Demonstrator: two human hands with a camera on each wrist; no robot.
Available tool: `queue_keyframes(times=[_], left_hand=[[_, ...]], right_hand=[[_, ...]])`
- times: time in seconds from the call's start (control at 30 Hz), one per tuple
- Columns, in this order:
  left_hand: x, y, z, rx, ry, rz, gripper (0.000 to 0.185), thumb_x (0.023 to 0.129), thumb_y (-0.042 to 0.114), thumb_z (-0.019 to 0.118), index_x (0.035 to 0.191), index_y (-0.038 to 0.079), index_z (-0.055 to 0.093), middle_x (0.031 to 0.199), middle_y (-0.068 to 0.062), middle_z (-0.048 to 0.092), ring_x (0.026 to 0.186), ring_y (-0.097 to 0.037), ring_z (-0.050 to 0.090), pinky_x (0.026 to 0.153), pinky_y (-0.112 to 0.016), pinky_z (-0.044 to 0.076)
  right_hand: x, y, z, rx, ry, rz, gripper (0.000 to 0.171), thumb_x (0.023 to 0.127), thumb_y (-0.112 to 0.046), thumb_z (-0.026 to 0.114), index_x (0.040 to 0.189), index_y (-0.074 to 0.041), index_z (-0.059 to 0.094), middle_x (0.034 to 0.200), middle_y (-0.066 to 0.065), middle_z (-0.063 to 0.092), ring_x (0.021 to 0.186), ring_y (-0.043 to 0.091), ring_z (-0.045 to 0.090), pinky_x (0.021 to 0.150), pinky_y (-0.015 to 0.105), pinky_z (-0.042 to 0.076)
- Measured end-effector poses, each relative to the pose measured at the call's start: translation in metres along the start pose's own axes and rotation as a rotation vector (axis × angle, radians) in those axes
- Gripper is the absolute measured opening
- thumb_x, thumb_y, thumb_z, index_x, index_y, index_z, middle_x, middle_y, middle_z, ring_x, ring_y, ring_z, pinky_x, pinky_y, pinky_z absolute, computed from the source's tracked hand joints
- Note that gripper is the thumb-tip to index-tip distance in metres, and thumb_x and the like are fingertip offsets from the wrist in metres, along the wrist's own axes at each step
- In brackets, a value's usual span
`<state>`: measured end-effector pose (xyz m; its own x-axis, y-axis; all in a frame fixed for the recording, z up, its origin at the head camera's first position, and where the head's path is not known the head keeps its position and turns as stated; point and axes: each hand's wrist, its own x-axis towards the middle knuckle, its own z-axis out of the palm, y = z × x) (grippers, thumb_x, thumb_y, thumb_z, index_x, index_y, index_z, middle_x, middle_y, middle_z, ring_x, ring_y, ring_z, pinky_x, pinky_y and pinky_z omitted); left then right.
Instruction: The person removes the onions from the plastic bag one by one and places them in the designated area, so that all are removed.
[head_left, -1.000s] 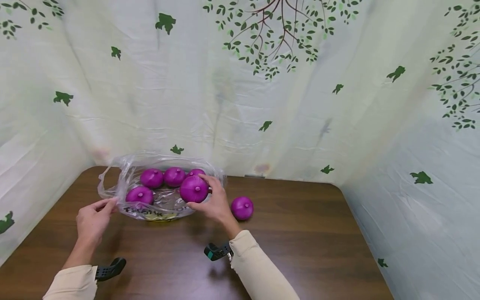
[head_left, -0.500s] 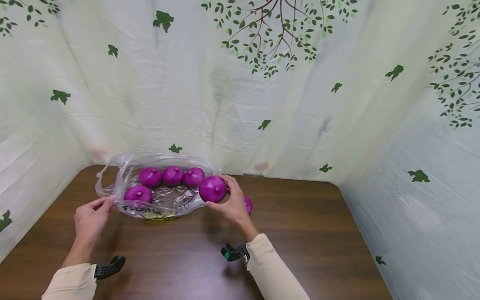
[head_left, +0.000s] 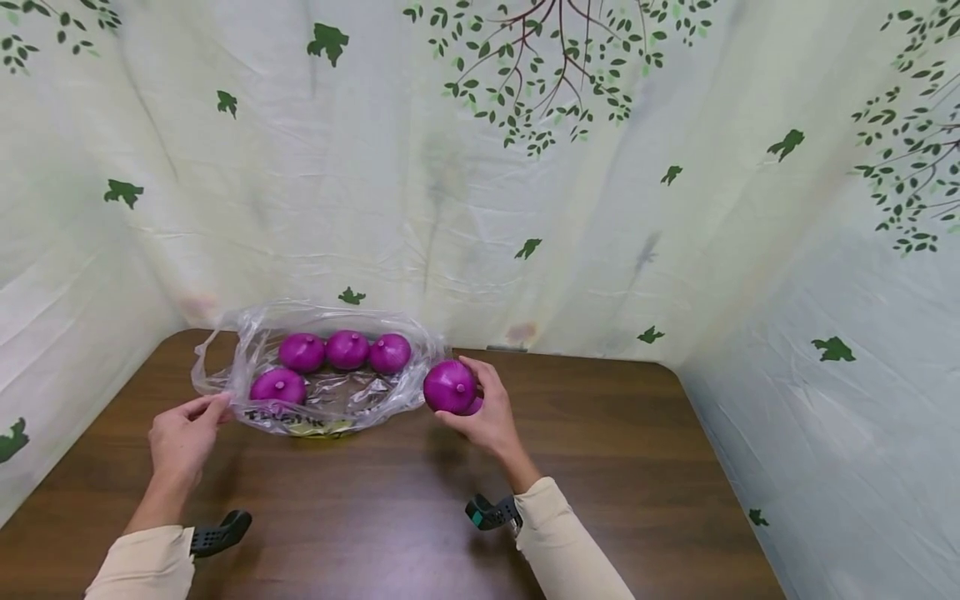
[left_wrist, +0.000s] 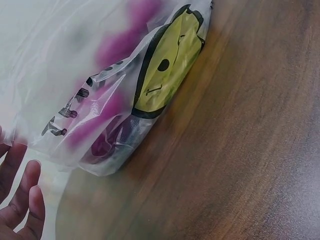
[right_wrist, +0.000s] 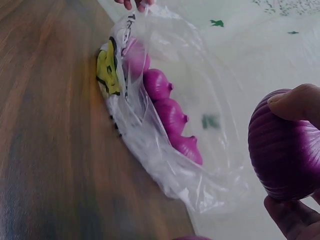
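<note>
A brown wood-grain table (head_left: 615,467) bears an open, clear printed plastic bag (head_left: 341,423); the left hand (head_left: 182,437) pinches its near-left edge, the right hand (head_left: 486,415) grips a round purple onion (head_left: 448,385) just right of the bag, and four more purple onions (head_left: 347,351) lie inside.

The bag (head_left: 307,423) gapes upward for entry, while a half-hidden onion (head_left: 475,407) probably blocks passage behind the held onion (head_left: 450,385).

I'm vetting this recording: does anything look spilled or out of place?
A loose onion looks out of place, outside the plastic bag and mostly hidden in the head view behind the held onion; four more onions lie inside. A brownish patch on the backdrop might be a stain. Nothing looks spilled.
</note>
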<state>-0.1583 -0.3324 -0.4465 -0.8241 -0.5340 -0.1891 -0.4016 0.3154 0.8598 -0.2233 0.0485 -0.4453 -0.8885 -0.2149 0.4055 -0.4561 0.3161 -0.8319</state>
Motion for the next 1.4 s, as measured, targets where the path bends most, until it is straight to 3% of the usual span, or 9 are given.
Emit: queue_keyframes(times=[0.2,0.4,0.83,1.03,1.17,1.4], left_hand=[[-0.001,-0.001,-0.001,0.018,0.009,0.015,0.067,0.097,0.051,0.046,0.136,-0.003,0.050,0.103,-0.018,0.069,0.107,-0.034,0.047,0.083,-0.045,0.040],[-0.003,-0.004,0.003,0.018,0.009,0.022,0.066,0.097,0.051,0.046,0.135,-0.004,0.052,0.102,-0.018,0.070,0.106,-0.033,0.047,0.081,-0.043,0.038],[-0.003,-0.005,0.001,0.015,0.029,0.008,0.067,0.097,0.051,0.046,0.135,-0.004,0.052,0.102,-0.018,0.070,0.107,-0.033,0.047,0.079,-0.042,0.038],[-0.005,-0.005,0.000,0.016,0.029,0.005,0.068,0.097,0.051,0.046,0.136,-0.004,0.051,0.114,-0.025,0.064,0.107,-0.033,0.048,0.082,-0.043,0.040],[-0.005,-0.003,-0.001,0.025,0.031,0.011,0.066,0.097,0.050,0.046,0.135,-0.004,0.051,0.112,-0.023,0.066,0.106,-0.031,0.049,0.081,-0.042,0.040],[-0.003,-0.001,-0.001,0.023,0.010,0.024,0.069,0.096,0.054,0.046,0.136,-0.003,0.051,0.114,-0.025,0.065,0.105,-0.031,0.048,0.082,-0.045,0.040]], right_hand=[[-0.008,0.004,-0.011,-0.010,0.007,0.010,0.076,0.065,-0.012,0.088,0.132,-0.007,0.052,0.127,0.009,0.052,0.111,0.027,0.055,0.089,0.043,0.050],[-0.015,0.009,-0.026,-0.011,0.038,0.037,0.077,0.065,-0.009,0.088,0.132,-0.002,0.052,0.126,0.011,0.052,0.111,0.029,0.055,0.089,0.047,0.049],[-0.023,0.017,-0.047,-0.038,0.078,0.037,0.077,0.065,-0.009,0.089,0.133,-0.005,0.051,0.126,0.012,0.053,0.110,0.030,0.056,0.088,0.048,0.049],[-0.025,0.025,-0.056,-0.040,0.098,0.062,0.077,0.066,-0.009,0.089,0.134,-0.009,0.052,0.129,0.011,0.051,0.113,0.029,0.054,0.090,0.047,0.048],[-0.027,0.031,-0.061,-0.040,0.114,0.067,0.076,0.066,-0.011,0.089,0.133,-0.008,0.053,0.128,0.012,0.052,0.111,0.029,0.055,0.089,0.048,0.048],[-0.031,0.040,-0.070,-0.068,0.152,0.081,0.078,0.063,-0.004,0.089,0.132,-0.005,0.053,0.127,0.014,0.052,0.110,0.030,0.056,0.089,0.049,0.048]])
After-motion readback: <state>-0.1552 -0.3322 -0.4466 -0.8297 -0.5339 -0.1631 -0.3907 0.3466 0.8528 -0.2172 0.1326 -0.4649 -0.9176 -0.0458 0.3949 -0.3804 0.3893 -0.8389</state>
